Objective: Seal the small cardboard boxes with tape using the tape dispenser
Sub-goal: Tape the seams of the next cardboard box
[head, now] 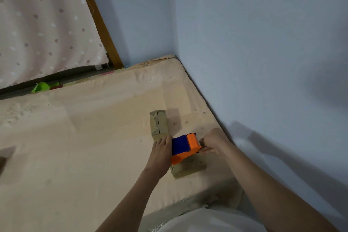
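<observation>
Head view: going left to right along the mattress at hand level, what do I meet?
Bare mattress → left hand against the dispenser's side → blue and orange tape dispenser, sitting on the near box → right hand at its orange end → blue wall.

An orange-and-blue tape dispenser [185, 148] sits atop a small cardboard box [188, 167] on a mattress. A second, closed box [158, 124] lies just beyond it.
</observation>
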Demonstrator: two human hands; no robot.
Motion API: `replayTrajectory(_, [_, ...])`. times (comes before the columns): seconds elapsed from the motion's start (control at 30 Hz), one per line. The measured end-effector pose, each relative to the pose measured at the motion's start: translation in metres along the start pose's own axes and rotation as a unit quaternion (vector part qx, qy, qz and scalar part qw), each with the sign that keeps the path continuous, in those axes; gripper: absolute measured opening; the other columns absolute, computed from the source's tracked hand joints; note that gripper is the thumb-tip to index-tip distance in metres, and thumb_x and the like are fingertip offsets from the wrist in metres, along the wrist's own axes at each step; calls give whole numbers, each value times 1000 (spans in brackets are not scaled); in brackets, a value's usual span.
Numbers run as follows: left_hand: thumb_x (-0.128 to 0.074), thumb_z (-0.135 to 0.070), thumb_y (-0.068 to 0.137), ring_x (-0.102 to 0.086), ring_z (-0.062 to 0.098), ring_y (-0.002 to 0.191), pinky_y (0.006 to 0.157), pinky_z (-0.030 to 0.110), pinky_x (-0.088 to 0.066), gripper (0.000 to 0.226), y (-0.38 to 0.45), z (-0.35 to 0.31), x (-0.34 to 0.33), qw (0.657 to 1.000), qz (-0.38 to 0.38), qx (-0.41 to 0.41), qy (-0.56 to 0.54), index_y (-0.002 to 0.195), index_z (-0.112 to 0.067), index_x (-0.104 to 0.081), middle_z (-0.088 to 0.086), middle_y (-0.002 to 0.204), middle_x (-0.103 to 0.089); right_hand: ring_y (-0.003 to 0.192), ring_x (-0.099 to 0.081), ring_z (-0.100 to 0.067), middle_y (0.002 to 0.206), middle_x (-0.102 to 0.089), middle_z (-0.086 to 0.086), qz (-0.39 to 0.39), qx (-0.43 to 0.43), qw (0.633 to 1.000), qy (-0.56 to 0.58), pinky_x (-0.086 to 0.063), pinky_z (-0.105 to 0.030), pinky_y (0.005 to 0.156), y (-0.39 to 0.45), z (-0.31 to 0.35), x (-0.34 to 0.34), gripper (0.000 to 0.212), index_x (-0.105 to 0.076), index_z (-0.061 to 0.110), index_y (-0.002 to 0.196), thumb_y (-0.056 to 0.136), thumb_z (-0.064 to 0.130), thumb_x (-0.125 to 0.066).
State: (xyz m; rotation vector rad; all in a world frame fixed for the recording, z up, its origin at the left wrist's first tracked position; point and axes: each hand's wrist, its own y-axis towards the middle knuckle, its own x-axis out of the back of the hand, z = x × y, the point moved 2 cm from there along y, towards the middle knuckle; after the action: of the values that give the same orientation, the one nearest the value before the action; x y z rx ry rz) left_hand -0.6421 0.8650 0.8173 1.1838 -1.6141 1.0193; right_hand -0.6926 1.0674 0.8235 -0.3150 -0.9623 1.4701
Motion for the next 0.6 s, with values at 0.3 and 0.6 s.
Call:
replayTrajectory(0.3, [-70, -27, 89, -47, 15, 120, 101, 28, -42, 57, -11, 22, 6, 999, 4, 43, 13, 133, -22, -33, -2, 135, -49, 70, -74, -27, 83, -72, -19, -60, 33, 997, -29, -62, -34, 61, 7, -7, 13, 5, -65, -4, 86, 84, -8, -68])
replayTrajectory(0.6, [-70, -24, 89, -42, 18, 125, 103, 31, -40, 59, -10, 11, -4, 994, 39, 44, 90, 135, -19, -32, 3, 139, -43, 65, -75, -27, 76, -73, -20, -63, 30, 997, -32, -63, -40, 66, 24, -26, 19, 5, -67, -6, 89, 90, 0, -66])
